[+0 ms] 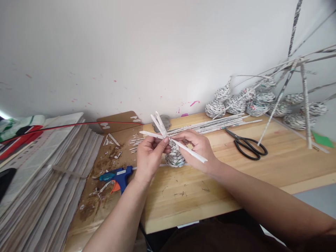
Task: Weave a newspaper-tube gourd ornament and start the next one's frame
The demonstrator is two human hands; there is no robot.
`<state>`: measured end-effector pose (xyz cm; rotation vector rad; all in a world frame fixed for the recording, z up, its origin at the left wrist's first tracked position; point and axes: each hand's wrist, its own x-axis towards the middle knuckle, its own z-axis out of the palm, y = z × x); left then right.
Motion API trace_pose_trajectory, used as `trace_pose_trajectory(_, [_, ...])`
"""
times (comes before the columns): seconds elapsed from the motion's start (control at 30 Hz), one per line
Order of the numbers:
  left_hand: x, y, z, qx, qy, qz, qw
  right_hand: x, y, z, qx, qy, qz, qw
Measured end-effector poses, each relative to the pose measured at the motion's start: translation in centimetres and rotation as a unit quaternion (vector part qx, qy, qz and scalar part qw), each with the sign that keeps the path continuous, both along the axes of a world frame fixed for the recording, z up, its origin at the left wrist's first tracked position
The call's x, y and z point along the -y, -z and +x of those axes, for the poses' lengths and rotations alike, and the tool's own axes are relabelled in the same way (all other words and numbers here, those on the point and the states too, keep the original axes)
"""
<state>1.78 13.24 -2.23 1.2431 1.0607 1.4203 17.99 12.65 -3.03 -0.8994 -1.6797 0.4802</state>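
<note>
Nearest my lens, two bare forearms reach in over the front edge of the wooden bench (178, 199), and I follow them up to the hands. The left hand (151, 154) is pinching, thumb and fingers clamped on the white paper strips (193, 152) where they cross. The right hand (199, 147) has its fingers curled in at the top of the small woven paper piece (175, 158), gripping there, though a strip and the hand itself hide the fingertips from me. That piece sits between the two hands, round belly low, strips splaying out from its upper end. Off to the left I've got a blue glue gun (121, 177) with an orange trigger, lying among paper scraps (114, 140), and beyond it a tall stack of newspapers (52, 182). Just behind the hands lies a bundle of thin rolled-paper sticks (212, 124); to its right, black-handled scissors (248, 144) rest near the foot of a slanting stick. Farther back I can see finished-looking woven gourd shapes (215, 109) grouped against the white wall (131, 52), which carries pink paint marks above the bench.
</note>
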Motion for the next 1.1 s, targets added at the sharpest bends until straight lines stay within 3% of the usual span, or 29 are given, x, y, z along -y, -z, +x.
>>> trace_pose_trajectory(0.27, [-0.23,0.24,-0.06,-0.014,0.005,0.019,1.0,-0.16,0.27,-0.01,0.007,0.007,0.017,1.0])
trace_pose_trajectory(0.93, [-0.06,0.2,0.29,0.018,0.033,-0.016,0.999,-0.12,-0.37,0.11,0.014,-0.014,0.008,1.0])
trace_pose_trajectory(1.1, [0.06,-0.14,0.0,-0.005,0.071,0.009,0.997,-0.28,0.31,0.18,0.005,-0.005,0.0,1.0])
